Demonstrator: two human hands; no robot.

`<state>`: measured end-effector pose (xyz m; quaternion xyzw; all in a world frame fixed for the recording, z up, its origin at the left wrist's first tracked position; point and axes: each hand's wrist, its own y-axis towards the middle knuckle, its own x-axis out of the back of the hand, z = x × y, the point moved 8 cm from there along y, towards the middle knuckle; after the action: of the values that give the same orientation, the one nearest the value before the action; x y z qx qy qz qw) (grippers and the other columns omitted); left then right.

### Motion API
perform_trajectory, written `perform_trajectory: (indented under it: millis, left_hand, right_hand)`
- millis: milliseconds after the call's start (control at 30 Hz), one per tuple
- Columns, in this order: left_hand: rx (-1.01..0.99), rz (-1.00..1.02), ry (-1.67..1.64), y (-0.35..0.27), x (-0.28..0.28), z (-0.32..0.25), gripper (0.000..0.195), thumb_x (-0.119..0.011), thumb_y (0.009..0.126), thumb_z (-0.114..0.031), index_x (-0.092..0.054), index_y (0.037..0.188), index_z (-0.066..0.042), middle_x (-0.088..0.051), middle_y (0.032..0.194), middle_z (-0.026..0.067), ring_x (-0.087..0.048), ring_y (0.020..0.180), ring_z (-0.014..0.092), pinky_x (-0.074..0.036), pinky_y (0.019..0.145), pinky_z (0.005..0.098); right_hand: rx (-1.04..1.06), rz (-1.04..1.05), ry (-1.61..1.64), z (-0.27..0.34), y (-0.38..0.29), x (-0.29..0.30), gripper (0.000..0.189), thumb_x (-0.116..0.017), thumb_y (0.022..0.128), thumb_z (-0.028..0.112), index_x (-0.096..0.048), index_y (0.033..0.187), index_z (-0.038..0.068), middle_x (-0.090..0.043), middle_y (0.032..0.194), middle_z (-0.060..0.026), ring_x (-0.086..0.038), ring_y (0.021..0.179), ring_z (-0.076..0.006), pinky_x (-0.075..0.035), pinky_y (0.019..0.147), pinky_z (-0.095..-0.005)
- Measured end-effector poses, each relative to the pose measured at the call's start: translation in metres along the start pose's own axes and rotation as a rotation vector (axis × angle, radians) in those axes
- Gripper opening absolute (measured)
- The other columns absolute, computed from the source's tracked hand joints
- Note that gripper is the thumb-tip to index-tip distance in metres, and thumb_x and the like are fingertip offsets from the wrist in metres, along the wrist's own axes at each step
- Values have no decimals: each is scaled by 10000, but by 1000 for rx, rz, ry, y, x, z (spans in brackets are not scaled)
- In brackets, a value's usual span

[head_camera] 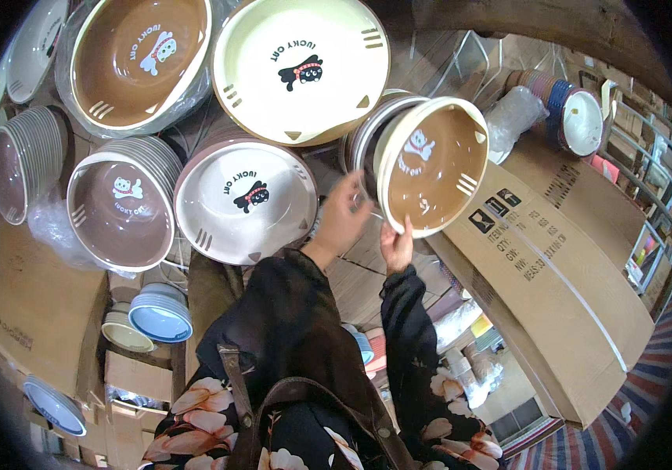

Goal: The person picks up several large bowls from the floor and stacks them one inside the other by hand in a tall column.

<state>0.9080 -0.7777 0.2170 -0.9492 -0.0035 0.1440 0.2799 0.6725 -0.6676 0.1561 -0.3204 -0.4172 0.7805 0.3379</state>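
My right hand (397, 248) grips the lower rim of a brown bowl with a cream rim (444, 176). A white cat picture and lettering decorate the bowl's inside, which tilts towards me. Just behind it, a stack of bowls (362, 126) is partly hidden. My left hand (344, 214), slightly blurred, is raised beside that stack with thumb and fingers apart. Nothing shows in its grasp, and whether its fingertips touch a rim is unclear. Left of this hand is a white bowl with a black cat (242, 217), topping a pinkish stack.
A large cream bowl (306, 35) and a plastic-wrapped brown bowl (142, 76) stand beyond. Mauve bowls (121, 217) form a stack at left. A strapped cardboard carton (553, 282) lies at right, another carton (36, 294) at left. Blue bowls (162, 317) sit lower down.
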Motion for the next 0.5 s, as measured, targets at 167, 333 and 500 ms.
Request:
perform_trajectory:
  millis: [167, 333, 500]
  left_hand:
    - [-283, -702, 493, 15, 167, -2, 525, -501, 816, -35, -318, 1301, 53, -376, 1249, 212, -389, 1157, 312, -332, 963, 359]
    - [-51, -614, 342, 89, 235, -5, 279, -496, 784, -1, -551, 1041, 94, -625, 844, 182, -606, 798, 247, -449, 763, 319]
    - [182, -605, 162, 89, 241, 11, 265, -554, 790, -24, -548, 1015, 118, -615, 920, 135, -590, 785, 168, -463, 714, 264]
  right_hand:
    - [-202, 103, -468, -99, 17, -122, 295, -523, 903, 217, -492, 1053, -35, -586, 942, -138, -593, 861, -214, -514, 736, -294]
    - [-28, 67, -550, -120, 56, -213, 258, -541, 885, 168, -527, 977, -73, -551, 946, -116, -553, 813, -155, -507, 749, -244]
    - [-57, -23, -597, -119, 52, -219, 252, -571, 865, 153, -536, 932, -87, -547, 932, -112, -545, 773, -153, -520, 680, -254]
